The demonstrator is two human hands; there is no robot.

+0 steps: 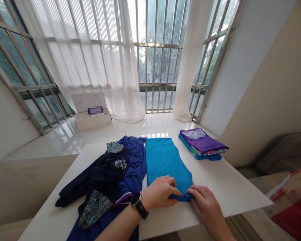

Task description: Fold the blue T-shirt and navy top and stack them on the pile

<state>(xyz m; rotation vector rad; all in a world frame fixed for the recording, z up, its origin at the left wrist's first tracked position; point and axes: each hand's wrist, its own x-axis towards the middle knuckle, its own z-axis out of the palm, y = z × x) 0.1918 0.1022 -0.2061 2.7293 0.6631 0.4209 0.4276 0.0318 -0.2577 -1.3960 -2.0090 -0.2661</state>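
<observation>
A bright blue garment point(165, 160), partly folded, lies flat on the white table point(215, 187). My left hand point(162, 190), with a black-strapped watch point(139, 205) on its wrist, pinches the near edge of this garment between thumb and fingers. Just to the right, my right hand point(204, 204) holds the garment's near right corner, its fingers curled over the cloth. Left of the garment lies a loose pile: a dark navy garment with patterned patches point(102, 174) on top of a royal blue garment point(136, 157).
A stack of folded clothes point(203, 142), purple on top, sits at the table's far right. Behind, on the glossy window ledge point(130, 129), stands an open white box point(92, 122). White curtains point(90, 57) hang before barred windows. A red and brown bag point(294, 204) is at the right.
</observation>
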